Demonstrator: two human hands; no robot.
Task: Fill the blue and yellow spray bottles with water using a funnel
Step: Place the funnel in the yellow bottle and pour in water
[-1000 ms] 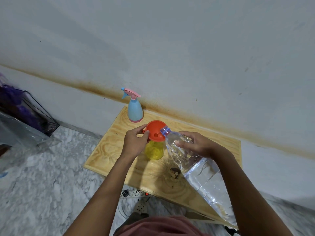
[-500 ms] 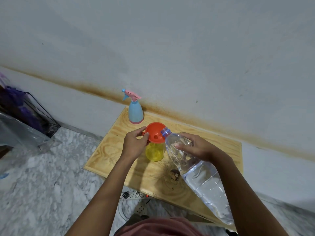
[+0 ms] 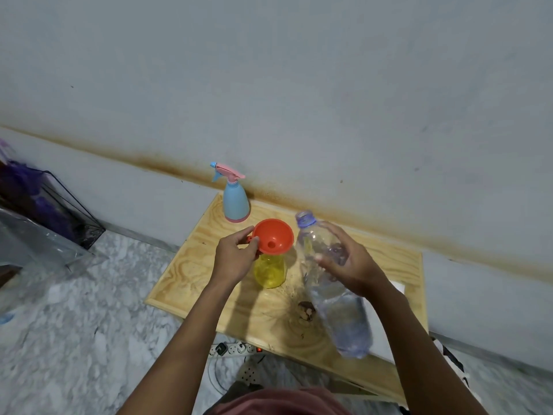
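Pinches the funnel (image 3: 273, 236) seated in the yellow bottle (image 3: 270, 272) on the bench (image 3: 191, 274) with the left hand (image 3: 232, 260) and grips the tilted water bottle (image 3: 338, 313) just beside it with the right hand (image 3: 350, 265), with the blue bottle (image 3: 235, 202) upright behind.

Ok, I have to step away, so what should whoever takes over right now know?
Left hand pinches the funnel by its rim; the funnel sits in the yellow bottle.
Right hand grips the uncapped water bottle, its mouth beside the funnel, not pouring.
Blue bottle stands at the back of the table, sprayer on.
Neither bottle's fill level can be read.
Left: check yellow, top up if needed, then see to blue.
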